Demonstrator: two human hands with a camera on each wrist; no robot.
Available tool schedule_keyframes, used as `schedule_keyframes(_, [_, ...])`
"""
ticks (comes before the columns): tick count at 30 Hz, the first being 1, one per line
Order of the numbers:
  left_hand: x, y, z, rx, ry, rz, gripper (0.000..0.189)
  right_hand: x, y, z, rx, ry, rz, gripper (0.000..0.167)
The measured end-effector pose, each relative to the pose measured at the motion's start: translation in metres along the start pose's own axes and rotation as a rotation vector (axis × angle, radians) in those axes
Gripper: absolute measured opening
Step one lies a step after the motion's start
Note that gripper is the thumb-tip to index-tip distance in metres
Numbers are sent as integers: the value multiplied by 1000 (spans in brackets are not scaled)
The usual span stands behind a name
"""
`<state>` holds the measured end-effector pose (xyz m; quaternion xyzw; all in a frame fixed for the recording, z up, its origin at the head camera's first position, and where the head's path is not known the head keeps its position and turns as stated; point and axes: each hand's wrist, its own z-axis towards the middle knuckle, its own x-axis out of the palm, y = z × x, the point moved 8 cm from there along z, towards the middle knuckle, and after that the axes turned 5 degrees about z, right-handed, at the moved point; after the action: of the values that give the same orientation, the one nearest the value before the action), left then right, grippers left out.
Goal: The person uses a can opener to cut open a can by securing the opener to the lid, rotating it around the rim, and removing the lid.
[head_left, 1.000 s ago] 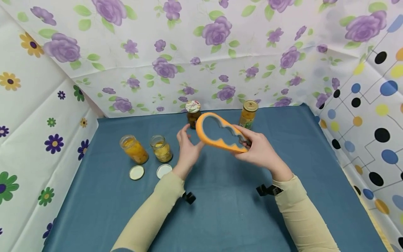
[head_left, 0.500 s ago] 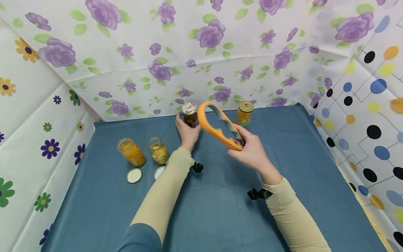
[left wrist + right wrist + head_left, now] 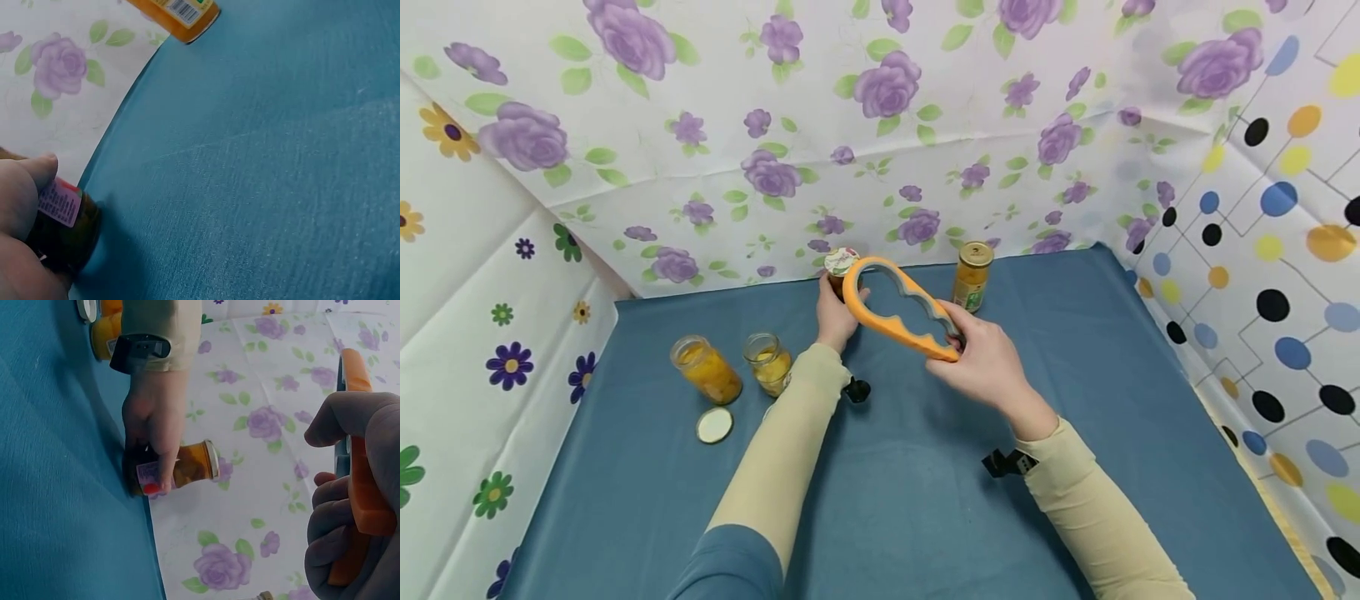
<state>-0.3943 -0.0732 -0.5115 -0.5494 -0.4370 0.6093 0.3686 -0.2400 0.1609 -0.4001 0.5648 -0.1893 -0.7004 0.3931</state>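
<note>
At the back of the table, my left hand (image 3: 835, 322) grips a small glass jar (image 3: 195, 464) of dark contents with a flower-patterned lid. In the right wrist view the fingers wrap the jar's lower part, over its purple label. My right hand (image 3: 988, 358) holds an orange and grey jar opener (image 3: 891, 327) by its handle ends, raised over the table. Its rounded loop end points left and overlaps the dark jar in the head view. A jar of yellow-orange fruit (image 3: 972, 279) with a gold lid stands behind the right hand.
On the left are two lidless jars, one of orange pieces (image 3: 707, 372) and one of yellow pieces (image 3: 770, 367). A loose lid (image 3: 714, 425) lies in front of them; another is mostly hidden by the left sleeve. Patterned cloth walls (image 3: 715, 225) border the blue table (image 3: 910, 500).
My left hand has reached forward to the dark jar and taken hold of it. The jar opener stays in my right hand, tilted a little differently. The head view has shifted slightly.
</note>
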Motion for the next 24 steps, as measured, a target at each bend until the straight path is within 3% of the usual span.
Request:
schedule_keyframes(8, [-2, 2, 0, 16, 12, 36, 81, -5, 1, -4, 19, -7, -1, 73])
schedule_keyframes(15, [-11, 5, -12, 91, -11, 14, 72, -6, 5, -2, 34, -12, 8, 72])
schedule_keyframes(19, [-8, -4, -30, 168, -3, -33, 64, -9, 7, -2, 61, 2, -14, 73])
schedule_keyframes(24, [-10, -26, -72, 313, 33, -23, 50, -14, 15, -5, 34, 35, -50, 72])
